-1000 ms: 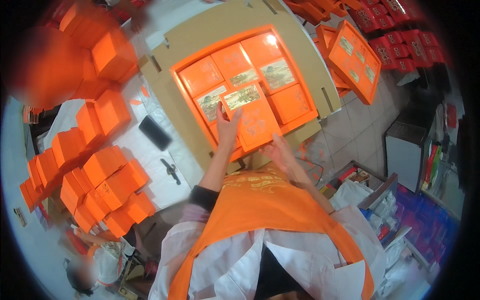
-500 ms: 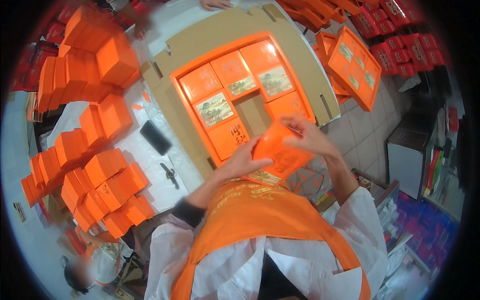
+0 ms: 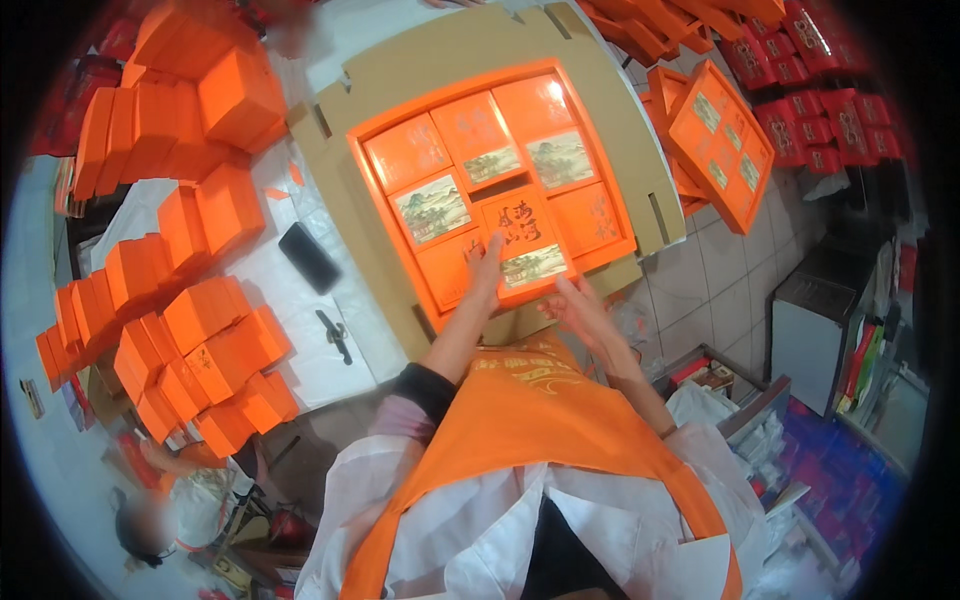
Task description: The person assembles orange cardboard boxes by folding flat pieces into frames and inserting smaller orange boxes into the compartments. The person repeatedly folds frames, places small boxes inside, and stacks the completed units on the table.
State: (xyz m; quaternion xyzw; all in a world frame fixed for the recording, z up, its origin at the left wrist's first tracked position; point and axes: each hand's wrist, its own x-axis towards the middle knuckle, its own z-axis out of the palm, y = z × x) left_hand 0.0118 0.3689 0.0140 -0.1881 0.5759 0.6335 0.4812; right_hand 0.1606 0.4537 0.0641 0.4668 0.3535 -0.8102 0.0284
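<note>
An orange tray [image 3: 372, 133] lies on a flattened brown carton [image 3: 470, 50] and holds several small orange boxes, some with landscape pictures. A small orange box [image 3: 522, 240] sits tilted in the tray's near middle slot. My left hand [image 3: 487, 272] touches that box's left edge with fingers spread. My right hand [image 3: 580, 310] is at the tray's near edge, just below the box, fingers apart and holding nothing. An orange apron [image 3: 540, 410] covers my front below.
Stacks of small orange boxes [image 3: 200, 330] fill the table's left side. A black phone [image 3: 308, 257] and a dark tool [image 3: 335, 335] lie on white paper. Another filled orange tray [image 3: 720, 140] leans at right, with red boxes [image 3: 830, 90] behind. A grey bin [image 3: 820, 320] stands on the tiled floor.
Half a second ago both hands held the orange box above the tray's near edge. It now rests in the middle slot, and the hands have come off it.
</note>
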